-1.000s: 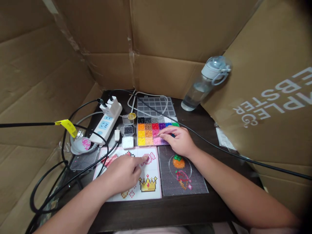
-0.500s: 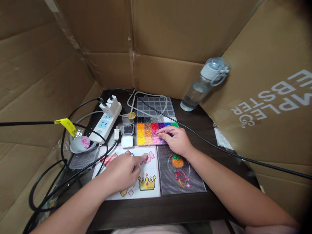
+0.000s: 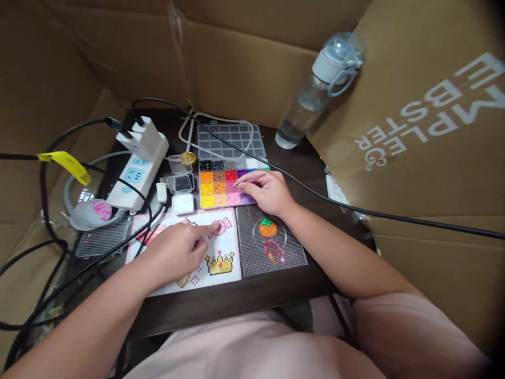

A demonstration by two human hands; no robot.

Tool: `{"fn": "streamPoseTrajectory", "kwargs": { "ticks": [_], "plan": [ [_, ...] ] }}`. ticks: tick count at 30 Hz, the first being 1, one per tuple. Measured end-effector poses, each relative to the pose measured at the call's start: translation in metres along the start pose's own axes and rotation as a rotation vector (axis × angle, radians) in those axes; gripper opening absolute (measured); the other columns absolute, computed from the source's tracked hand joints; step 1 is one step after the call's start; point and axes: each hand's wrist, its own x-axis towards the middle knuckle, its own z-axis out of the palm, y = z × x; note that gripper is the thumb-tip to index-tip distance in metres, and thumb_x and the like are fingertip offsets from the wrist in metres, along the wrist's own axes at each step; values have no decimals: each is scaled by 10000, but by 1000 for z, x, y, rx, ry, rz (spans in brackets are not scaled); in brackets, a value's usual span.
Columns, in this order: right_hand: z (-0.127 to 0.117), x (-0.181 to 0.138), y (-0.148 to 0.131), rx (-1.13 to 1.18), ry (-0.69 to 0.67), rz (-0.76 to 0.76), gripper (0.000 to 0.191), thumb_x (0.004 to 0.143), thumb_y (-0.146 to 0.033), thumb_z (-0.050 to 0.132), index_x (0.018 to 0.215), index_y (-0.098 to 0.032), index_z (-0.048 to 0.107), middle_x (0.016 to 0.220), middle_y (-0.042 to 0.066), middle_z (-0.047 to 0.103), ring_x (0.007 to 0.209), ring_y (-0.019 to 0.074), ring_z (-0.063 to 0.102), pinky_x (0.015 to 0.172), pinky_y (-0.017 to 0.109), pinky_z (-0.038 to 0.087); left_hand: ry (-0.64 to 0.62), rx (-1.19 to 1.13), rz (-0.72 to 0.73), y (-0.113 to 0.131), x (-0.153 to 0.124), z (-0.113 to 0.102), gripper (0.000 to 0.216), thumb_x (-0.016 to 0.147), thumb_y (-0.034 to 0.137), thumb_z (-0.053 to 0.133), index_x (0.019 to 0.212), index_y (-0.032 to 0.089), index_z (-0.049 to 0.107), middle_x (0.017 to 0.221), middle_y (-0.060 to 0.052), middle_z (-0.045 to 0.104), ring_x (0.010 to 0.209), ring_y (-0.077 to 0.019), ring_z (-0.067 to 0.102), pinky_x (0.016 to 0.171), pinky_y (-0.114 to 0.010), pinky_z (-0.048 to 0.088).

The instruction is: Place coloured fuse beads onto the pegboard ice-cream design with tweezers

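While the right hand (image 3: 270,193) pinches tweezers (image 3: 245,180) and the empty left hand (image 3: 173,250) points at the sheet (image 3: 232,237), a sagging right forearm (image 3: 327,250) could jostle beads (image 3: 272,251) on the board (image 3: 295,258)

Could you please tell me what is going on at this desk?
A person's left hand points its index finger at the pink candy picture on a pattern sheet. The right hand holds tweezers, their tips at the pink compartments of a bead box; whether they grip a bead is too small to tell. On the dark pegboard beside the sheet lie an orange fruit-shaped bead piece and a pink-and-brown one.
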Motion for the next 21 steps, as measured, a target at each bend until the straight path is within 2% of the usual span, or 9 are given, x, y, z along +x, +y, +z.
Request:
{"fn": "streamPoseTrajectory", "kwargs": {
  "ticks": [9,14,21],
  "plan": [
    [-3,2,4,-7,-26,15,65,796,-247,698,788,-216,755,798,0,761,701,136,678,680,258,537,7,11,-12,-1,0,3,511,861,271,381,1319,315,603,596,-9,665,502,-150,514,555,-257,325],
    [5,4,2,44,-34,0,67,772,-246,720,780,-193,759,792,28,768,698,150,687,692,273,543,16,-18,16,-2,0,4,512,855,248,399,1318,337,600,657,-22,705,536,-153,556,553,-257,328],
    [6,3,-2,64,-68,1,85,781,-240,688,767,-206,765,788,39,776,710,170,713,706,295,572,43,-31,69,-6,-3,7,513,871,227,383,1330,335,585,881,-74,772,709,-203,661,605,-285,375]
  ]
}}
